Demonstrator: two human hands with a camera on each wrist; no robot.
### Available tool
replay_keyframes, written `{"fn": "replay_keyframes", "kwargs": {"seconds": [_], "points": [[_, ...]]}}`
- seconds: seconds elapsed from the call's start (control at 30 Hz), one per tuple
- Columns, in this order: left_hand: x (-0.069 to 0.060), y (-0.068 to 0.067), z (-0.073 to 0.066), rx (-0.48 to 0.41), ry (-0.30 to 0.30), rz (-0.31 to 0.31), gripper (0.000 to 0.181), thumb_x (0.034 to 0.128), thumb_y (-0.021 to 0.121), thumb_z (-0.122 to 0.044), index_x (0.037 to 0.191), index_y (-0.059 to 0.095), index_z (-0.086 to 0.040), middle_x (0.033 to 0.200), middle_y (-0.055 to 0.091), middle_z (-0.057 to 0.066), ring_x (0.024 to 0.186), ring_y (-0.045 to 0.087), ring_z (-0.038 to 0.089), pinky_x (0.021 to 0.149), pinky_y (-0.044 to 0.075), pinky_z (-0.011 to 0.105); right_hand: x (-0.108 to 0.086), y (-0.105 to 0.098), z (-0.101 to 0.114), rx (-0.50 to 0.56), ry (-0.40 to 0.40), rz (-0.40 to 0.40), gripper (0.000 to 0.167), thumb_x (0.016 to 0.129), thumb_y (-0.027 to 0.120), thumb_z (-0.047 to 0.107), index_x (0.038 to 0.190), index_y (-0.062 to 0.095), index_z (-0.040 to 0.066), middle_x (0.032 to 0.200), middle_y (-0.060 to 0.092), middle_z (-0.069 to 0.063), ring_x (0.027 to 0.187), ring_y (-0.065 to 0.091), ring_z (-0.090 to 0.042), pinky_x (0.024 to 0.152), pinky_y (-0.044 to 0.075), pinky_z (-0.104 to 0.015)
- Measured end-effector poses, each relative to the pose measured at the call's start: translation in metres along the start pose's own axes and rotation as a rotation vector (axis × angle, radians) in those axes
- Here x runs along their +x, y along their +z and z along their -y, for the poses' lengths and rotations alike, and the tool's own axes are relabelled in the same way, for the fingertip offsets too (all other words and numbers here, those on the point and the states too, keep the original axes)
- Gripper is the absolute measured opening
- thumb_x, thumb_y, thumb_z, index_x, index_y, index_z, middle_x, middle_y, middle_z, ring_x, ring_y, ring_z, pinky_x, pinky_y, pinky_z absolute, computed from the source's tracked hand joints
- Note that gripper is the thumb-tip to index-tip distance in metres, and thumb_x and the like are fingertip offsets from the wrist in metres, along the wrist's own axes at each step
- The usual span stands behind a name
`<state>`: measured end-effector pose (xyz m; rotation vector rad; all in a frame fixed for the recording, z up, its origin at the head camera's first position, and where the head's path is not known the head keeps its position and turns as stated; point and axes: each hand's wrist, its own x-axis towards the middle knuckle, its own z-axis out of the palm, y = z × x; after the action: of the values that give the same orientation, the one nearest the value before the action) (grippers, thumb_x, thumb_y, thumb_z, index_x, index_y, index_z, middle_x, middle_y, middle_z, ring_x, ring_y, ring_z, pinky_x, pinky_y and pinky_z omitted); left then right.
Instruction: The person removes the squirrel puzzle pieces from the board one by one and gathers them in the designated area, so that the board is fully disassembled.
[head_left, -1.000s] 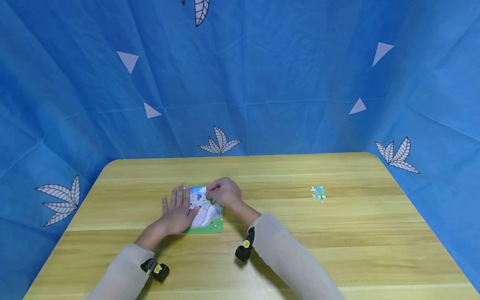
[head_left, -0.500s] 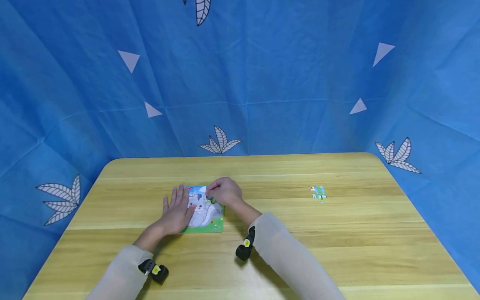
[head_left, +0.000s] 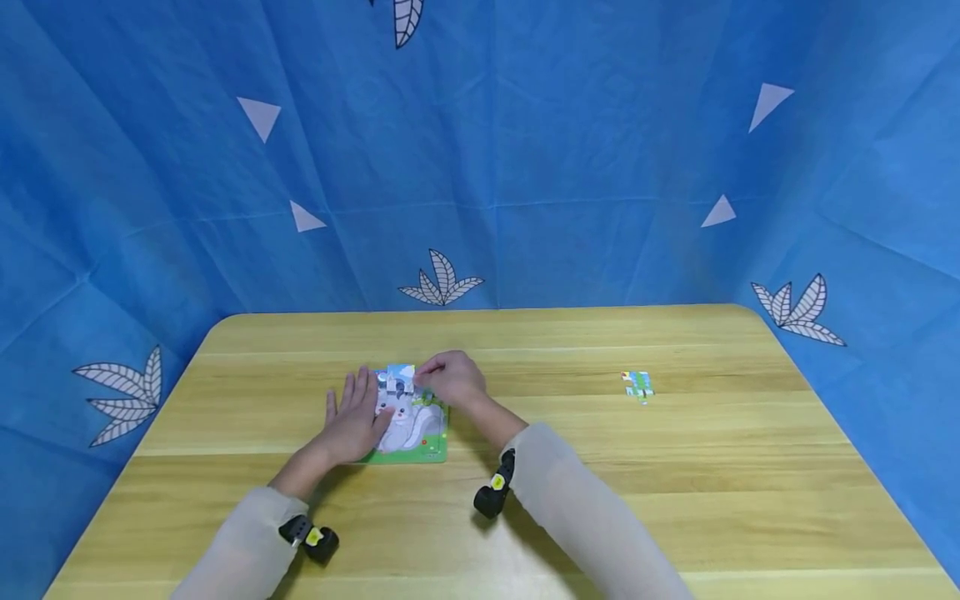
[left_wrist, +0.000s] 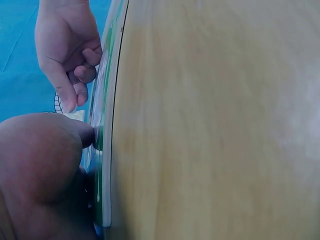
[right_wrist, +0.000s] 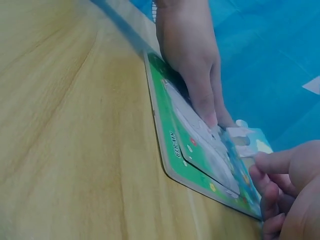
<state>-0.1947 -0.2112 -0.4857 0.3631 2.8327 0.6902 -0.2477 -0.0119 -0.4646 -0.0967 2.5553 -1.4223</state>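
Observation:
A jigsaw puzzle (head_left: pixel 411 433) with a grey cartoon animal and a green border lies flat on the table. My left hand (head_left: pixel 352 427) rests on its left side, fingers straight and spread upward, the thumb over the picture. Between the thumb and finger of my right hand (head_left: pixel 453 382) I pinch a puzzle piece (head_left: pixel 401 377), pale blue and grey. This piece stands tilted above the puzzle's top edge in the right wrist view, where its knob and notch show. Part of the picture is hidden under my left hand.
Toward the right of the wooden table (head_left: pixel 712 467) lie blue and green puzzle pieces (head_left: pixel 638 385), overlapping or joined; I cannot tell which. A blue patterned cloth (head_left: pixel 570 167) hangs behind the table and along both sides.
The pale blue and grey piece has come up out of the puzzle's top edge, pinched by my right hand. My left hand has stayed on the puzzle.

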Motion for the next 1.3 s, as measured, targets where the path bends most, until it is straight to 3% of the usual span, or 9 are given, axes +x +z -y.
{"fn": "replay_keyframes", "kwargs": {"seconds": [0.27,0.47,0.63,0.83,1.13,1.3], "points": [[0.006,0.007,0.01,0.034,-0.004,0.001,0.076,0.1101,0.035,-0.035,0.157,0.0,0.012,0.165,-0.011,0.029,0.151,-0.014,0.049,0.113,-0.018,0.067,0.002,-0.005,-0.003,0.135,-0.02,0.015,0.007,0.091,0.078,0.017,0.095,0.08,0.011,0.086,0.074,0.002,0.079,0.065,-0.014,0.073,0.052,-0.028],[0.007,0.009,0.013,0.02,0.015,-0.014,0.075,0.1102,0.035,-0.036,0.158,0.0,0.01,0.166,-0.01,0.029,0.151,-0.014,0.048,0.113,-0.018,0.067,0.001,-0.02,-0.005,0.238,-0.03,0.044,0.011,0.092,0.076,0.011,0.101,0.079,0.004,0.093,0.075,-0.005,0.085,0.067,-0.018,0.068,0.051,-0.024],[0.006,0.008,0.013,0.019,0.027,-0.026,0.074,0.1108,0.035,-0.035,0.159,0.001,0.009,0.166,-0.01,0.028,0.151,-0.013,0.048,0.113,-0.017,0.068,0.0,-0.038,-0.012,0.234,-0.053,0.053,0.014,0.092,0.076,0.011,0.103,0.078,0.003,0.097,0.075,-0.006,0.086,0.066,-0.018,0.069,0.05,-0.026],[0.004,0.006,0.012,-0.008,0.035,-0.028,0.074,0.1103,0.037,-0.035,0.159,0.002,0.009,0.166,-0.01,0.029,0.151,-0.013,0.049,0.112,-0.018,0.068,-0.001,-0.064,-0.023,0.243,-0.046,0.047,0.016,0.091,0.077,0.009,0.106,0.077,0.003,0.102,0.075,-0.007,0.088,0.068,-0.016,0.082,0.056,-0.032],[0.003,0.008,0.014,-0.016,0.042,-0.042,0.074,0.1105,0.038,-0.035,0.159,0.004,0.009,0.166,-0.008,0.029,0.152,-0.011,0.049,0.113,-0.016,0.069,-0.006,-0.108,-0.042,0.227,-0.015,0.05,0.022,0.095,0.074,0.016,0.112,0.075,0.002,0.111,0.073,-0.01,0.107,0.067,-0.03,0.091,0.053,-0.043],[0.003,0.008,0.015,-0.016,0.044,-0.043,0.074,0.1104,0.039,-0.036,0.159,0.004,0.009,0.167,-0.006,0.028,0.152,-0.01,0.049,0.113,-0.015,0.07,-0.012,-0.135,-0.056,0.205,0.006,0.048,0.025,0.097,0.072,0.018,0.116,0.073,0.001,0.113,0.073,-0.011,0.111,0.066,-0.031,0.092,0.052,-0.043]]}}
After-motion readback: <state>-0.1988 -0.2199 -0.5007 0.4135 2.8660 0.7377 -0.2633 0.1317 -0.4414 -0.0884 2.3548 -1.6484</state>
